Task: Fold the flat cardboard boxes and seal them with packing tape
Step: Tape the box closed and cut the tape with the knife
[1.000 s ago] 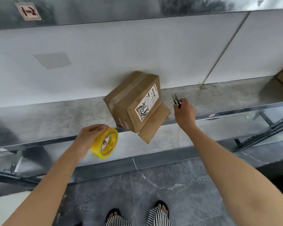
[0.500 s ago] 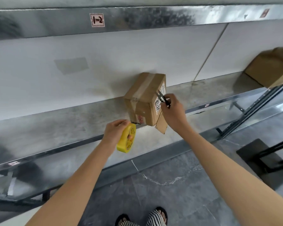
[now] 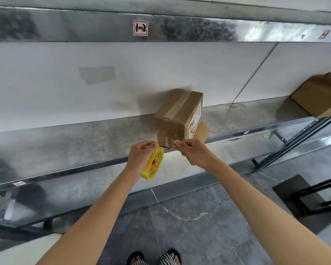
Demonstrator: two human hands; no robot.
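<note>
A small brown cardboard box (image 3: 177, 115) stands on the metal shelf (image 3: 84, 148) against the white wall, tape along its top seam, a white label on its right side and one flap sticking out at its lower right. My left hand (image 3: 141, 155) grips a yellow roll of packing tape (image 3: 153, 165) just below the box's front edge. My right hand (image 3: 194, 151) holds small black snips right beside the roll; only their dark tips (image 3: 165, 147) show between the two hands.
A second cardboard box (image 3: 321, 94) sits on the same shelf at the far right. Another metal shelf (image 3: 161, 27) runs overhead with a tag reading 1-2. A black metal frame (image 3: 313, 197) stands on the grey tile floor at right.
Both hands have come together below the box's front edge. The right hand with the snips dropped from the box's right side to the tape roll, which rose toward the box.
</note>
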